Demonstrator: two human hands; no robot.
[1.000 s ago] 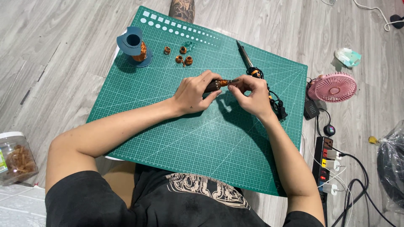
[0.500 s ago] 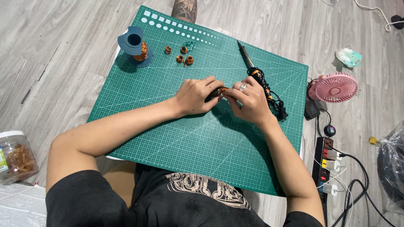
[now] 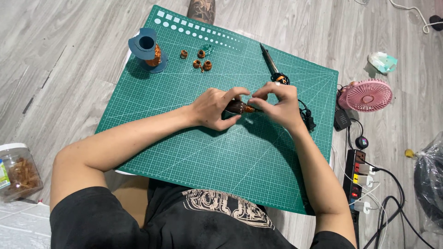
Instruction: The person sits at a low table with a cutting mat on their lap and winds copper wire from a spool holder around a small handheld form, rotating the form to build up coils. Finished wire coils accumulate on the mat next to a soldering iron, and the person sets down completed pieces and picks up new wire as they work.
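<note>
Over the middle of a green cutting mat (image 3: 194,152), my left hand (image 3: 214,108) grips a small dark ring-shaped core wound with copper wire (image 3: 239,107). My right hand (image 3: 277,103) meets it from the right, fingertips pinched at the coil's copper end. A blue spool of copper wire (image 3: 148,49) stands at the mat's far left corner. Several small finished copper coils (image 3: 199,60) lie near the mat's far edge. A soldering iron (image 3: 270,62) lies just beyond my right hand, its cable running under that hand.
A pink table fan (image 3: 367,95) sits right of the mat on the wood floor. A power strip (image 3: 356,180) with plugs and cables lies at the right. A clear jar (image 3: 16,170) stands at the left edge. A black plastic bag (image 3: 429,184) is far right.
Both hands have shifted slightly toward me and left on the mat, still together on the coil; my right fingers moved from beside the coil to pinching its end.
</note>
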